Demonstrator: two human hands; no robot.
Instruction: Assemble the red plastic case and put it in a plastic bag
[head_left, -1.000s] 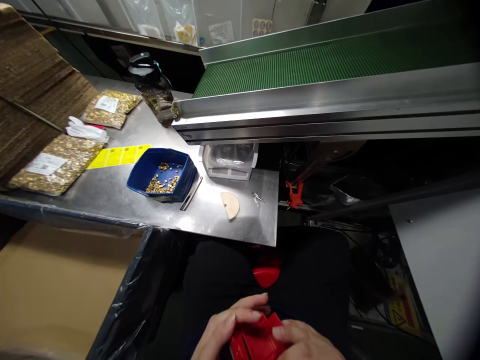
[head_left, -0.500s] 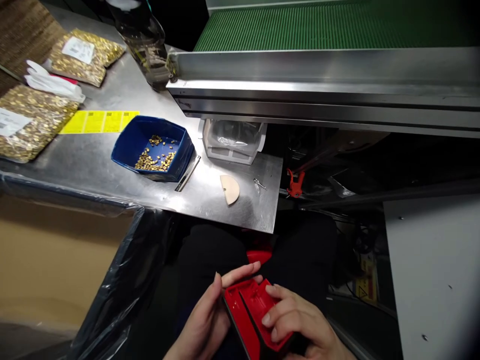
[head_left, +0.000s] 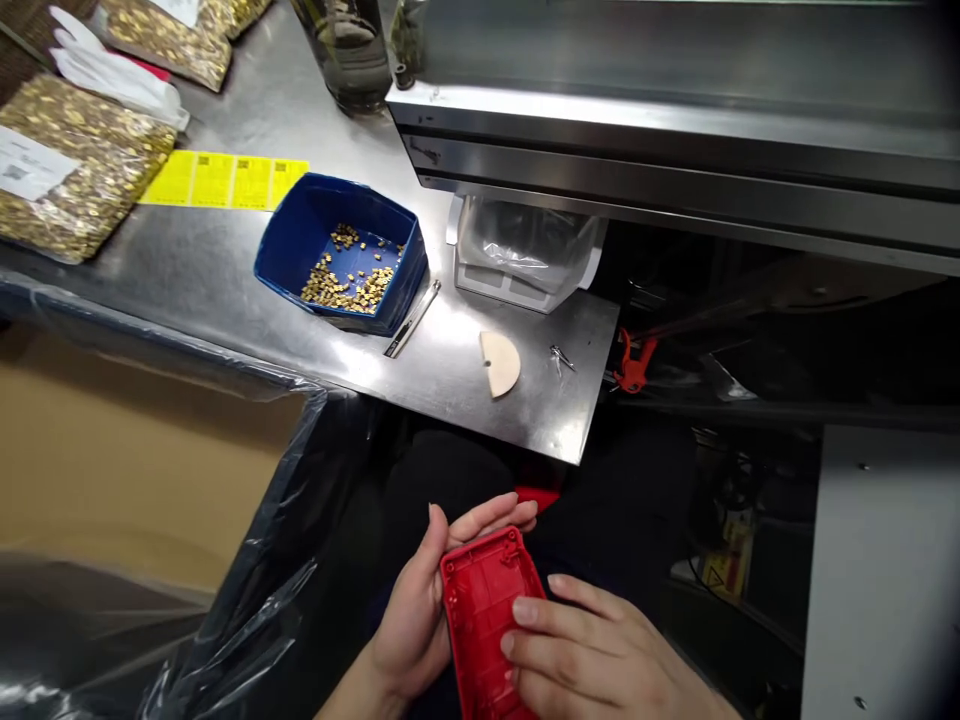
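A red plastic casing [head_left: 484,585], a shallow open shell with ribs and small corner posts inside, lies tilted over my lap. My left hand [head_left: 427,610] wraps its left side and far end, thumb up and fingers behind the far rim. Over the right side reach the fingers of my right hand [head_left: 585,650], their tips against the inside; its thumb is hidden. Beyond my hands, on the metal table [head_left: 442,385], lie a pale half-round disc [head_left: 502,365], a few small metal pins [head_left: 561,360] and a slim cutter knife [head_left: 412,320].
A blue bin [head_left: 289,255] holds small brass inserts. Bags of brass parts [head_left: 112,180], yellow labels [head_left: 232,182] and a water bottle [head_left: 352,55] stand behind. A grey bin [head_left: 510,285] sits under the metal conveyor frame [head_left: 637,150]. A plastic-lined box [head_left: 262,560] is at left.
The red casing has turned so that its ribbed inside faces me. My right fingers have shifted on it. My view has tilted down, so the table things sit higher and further right.
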